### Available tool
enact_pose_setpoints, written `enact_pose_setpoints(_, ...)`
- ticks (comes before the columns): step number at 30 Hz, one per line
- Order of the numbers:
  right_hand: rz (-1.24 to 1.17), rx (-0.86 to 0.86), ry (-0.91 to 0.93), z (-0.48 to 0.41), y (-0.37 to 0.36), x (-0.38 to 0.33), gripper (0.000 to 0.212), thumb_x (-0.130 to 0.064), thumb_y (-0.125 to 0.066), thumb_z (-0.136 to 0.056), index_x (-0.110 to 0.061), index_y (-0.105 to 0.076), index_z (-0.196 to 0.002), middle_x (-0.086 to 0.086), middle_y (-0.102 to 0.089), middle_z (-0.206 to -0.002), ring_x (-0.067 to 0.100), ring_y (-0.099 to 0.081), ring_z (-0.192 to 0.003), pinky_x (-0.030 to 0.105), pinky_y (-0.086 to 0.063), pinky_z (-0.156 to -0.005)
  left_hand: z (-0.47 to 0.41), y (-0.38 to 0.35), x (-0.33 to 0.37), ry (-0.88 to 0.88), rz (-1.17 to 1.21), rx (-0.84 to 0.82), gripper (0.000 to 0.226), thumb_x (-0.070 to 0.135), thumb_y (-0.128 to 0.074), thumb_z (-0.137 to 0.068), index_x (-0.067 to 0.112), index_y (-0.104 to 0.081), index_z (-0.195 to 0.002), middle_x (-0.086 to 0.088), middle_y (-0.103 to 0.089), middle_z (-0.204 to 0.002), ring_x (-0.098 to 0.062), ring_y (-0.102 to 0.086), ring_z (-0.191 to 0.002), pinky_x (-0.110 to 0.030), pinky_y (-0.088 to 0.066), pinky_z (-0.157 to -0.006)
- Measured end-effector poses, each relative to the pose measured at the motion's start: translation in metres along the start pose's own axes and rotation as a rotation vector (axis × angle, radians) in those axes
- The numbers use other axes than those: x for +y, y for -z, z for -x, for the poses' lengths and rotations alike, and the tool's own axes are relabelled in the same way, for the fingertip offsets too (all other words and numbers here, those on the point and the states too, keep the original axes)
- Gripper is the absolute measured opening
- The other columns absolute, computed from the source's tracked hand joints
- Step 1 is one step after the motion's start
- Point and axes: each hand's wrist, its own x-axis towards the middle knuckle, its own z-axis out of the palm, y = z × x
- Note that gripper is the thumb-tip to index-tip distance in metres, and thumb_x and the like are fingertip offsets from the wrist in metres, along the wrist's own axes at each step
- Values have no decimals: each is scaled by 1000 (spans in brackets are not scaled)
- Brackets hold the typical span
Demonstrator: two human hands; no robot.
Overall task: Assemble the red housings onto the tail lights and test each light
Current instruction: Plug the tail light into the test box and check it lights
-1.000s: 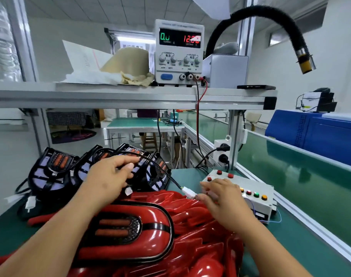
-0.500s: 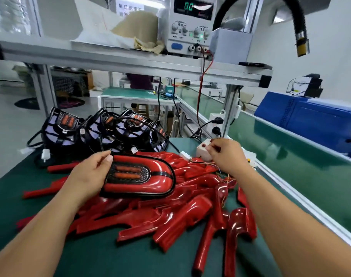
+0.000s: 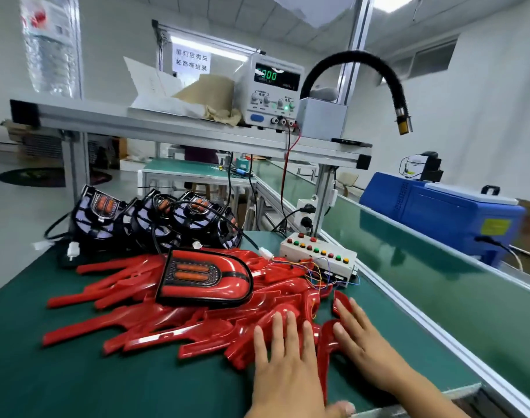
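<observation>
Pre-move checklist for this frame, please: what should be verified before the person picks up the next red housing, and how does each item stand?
1. Both hands free: left hand and right hand lie flat and open on the red housings. Ok.
2. Assembled tail light set down on the pile. Ok.
3. Its white connector plugged into the test box: cannot tell.
4. Bare tail lights in stock. Ok.
5. Power supply display lit. Ok.

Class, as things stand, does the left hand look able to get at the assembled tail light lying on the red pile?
Probably yes. The left hand lies flat, grip empty, on the red housings; the assembled tail light lies uncovered ahead, nothing between.
</observation>
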Motion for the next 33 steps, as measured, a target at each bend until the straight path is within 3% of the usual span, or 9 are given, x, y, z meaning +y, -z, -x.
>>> enact_pose_setpoints(7,29,93,-308,-18,-36,-44,89,-66,-27,-95,-5,1,-154,14,5,-163,26,7,-150,36,-3,-120,-24,3,-56,-68,-221,-39,78,55,-34,-99,36,24,-149,-1,40,-152,-21,37,-140,-60,32,-99)
enact_pose_setpoints(17,18,118,-403,-36,-52,-86,87,-74,-18,-90,-22,10,-154,12,15,-162,32,3,-150,46,-9,-120,-45,21,-127,-383,-381,93,65,51,-28,-102,48,26,-138,18,49,-138,-10,43,-132,-44,21,-113)
enact_pose_setpoints(19,-2,128,-386,-35,-50,-84,86,-74,-20,-90,-25,9,-154,8,16,-162,30,0,-150,46,-10,-119,-42,27,-133,-415,-374,174,64,52,-33,-100,49,14,-143,17,33,-151,-10,27,-143,-44,14,-118)
enact_pose_setpoints(20,-17,138,-378,-33,-49,-81,84,-73,-22,-90,-26,7,-155,5,17,-162,29,-2,-150,46,-11,-119,-41,30,-134,-448,-393,203,60,55,-37,-96,49,-8,-148,13,9,-161,-10,3,-150,-45,0,-122)
enact_pose_setpoints(22,-38,158,-375,-31,-44,-76,81,-69,-23,-93,-25,2,-155,3,17,-162,26,-8,-150,46,-13,-119,-35,38,-133,-411,-388,115,58,67,-33,-84,46,-54,-133,10,-47,-148,-6,-47,-133,-44,-30,-113)
enact_pose_setpoints(25,-25,182,-402,-32,-38,-73,75,-63,-23,-96,-25,0,-156,1,15,-163,24,-9,-150,45,-12,-120,-31,36,-131,-416,-296,255,64,74,-22,-88,43,-66,-122,7,-57,-139,-7,-57,-124,-39,-30,-104)
enact_pose_setpoints(29,8,251,-411,-41,-27,-67,67,-55,-25,-99,-22,-8,-155,0,3,-164,17,-6,-150,42,-9,-120,-40,65,-156,-140,187,706,36,47,-38,-100,42,-58,-130,18,-43,-146,-4,-42,-133,-32,-33,-111)
enact_pose_setpoints(31,-35,364,-345,-55,-13,-59,60,-45,-37,-100,-20,-23,-152,2,-19,-161,19,-22,-147,41,-18,-117,-49,80,-187,142,438,872,31,25,-50,-98,27,-64,-125,4,-55,-132,-14,-51,-121,-34,-38,-103)
enact_pose_setpoints(33,-133,518,-274,-75,4,-53,47,-34,-49,-98,-19,-45,-142,5,-47,-146,25,-44,-132,39,-33,-107,-57,88,-217,402,542,856,28,17,-52,-97,11,-67,-119,-12,-64,-117,-27,-57,-109,-42,-43,-96)
